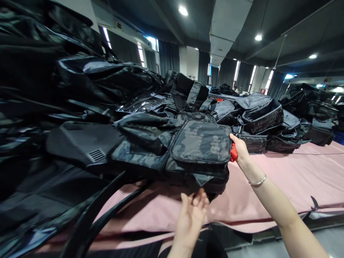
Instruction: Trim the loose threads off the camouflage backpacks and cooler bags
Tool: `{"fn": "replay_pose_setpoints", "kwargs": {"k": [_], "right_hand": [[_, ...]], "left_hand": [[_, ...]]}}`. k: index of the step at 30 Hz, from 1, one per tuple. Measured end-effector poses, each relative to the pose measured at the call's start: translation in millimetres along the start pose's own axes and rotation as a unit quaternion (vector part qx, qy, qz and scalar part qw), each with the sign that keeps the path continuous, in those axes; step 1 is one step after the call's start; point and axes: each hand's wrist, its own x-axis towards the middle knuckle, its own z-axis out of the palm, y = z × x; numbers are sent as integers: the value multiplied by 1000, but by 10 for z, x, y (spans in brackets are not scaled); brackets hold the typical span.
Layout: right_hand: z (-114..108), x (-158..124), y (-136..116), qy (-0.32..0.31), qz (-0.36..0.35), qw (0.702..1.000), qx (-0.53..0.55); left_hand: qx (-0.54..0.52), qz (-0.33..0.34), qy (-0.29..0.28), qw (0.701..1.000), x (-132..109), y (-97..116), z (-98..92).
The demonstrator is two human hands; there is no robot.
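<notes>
A dark camouflage backpack (pixel 201 143) lies on a pink-covered table (pixel 258 186), its straps trailing toward the lower left. At its right end is my right hand (pixel 239 148), fingers closed at the bag's edge with a small red item (pixel 233 152) in the grip. Just below the bag's front edge, my left hand (pixel 194 209) is palm up with its fingers apart, slightly blurred, and nothing shows in it. A silver bracelet circles my right wrist.
Dark bags are piled high on the left (pixel 107 79). Several open camouflage bags (pixel 262 114) stand behind on the right, with more bags (pixel 321 118) farther right. The table's front edge runs below my hands.
</notes>
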Motion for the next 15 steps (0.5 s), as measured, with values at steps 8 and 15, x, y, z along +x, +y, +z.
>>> {"fn": "replay_pose_setpoints", "kwargs": {"k": [8,15], "right_hand": [[-28,457,-168,62,60,996,13],[-44,638,-163,71,74,995,-2]], "left_hand": [[-118,93,214,965,75,981,-737],[-150,88,409,896,-285,1175,-1759]]}}
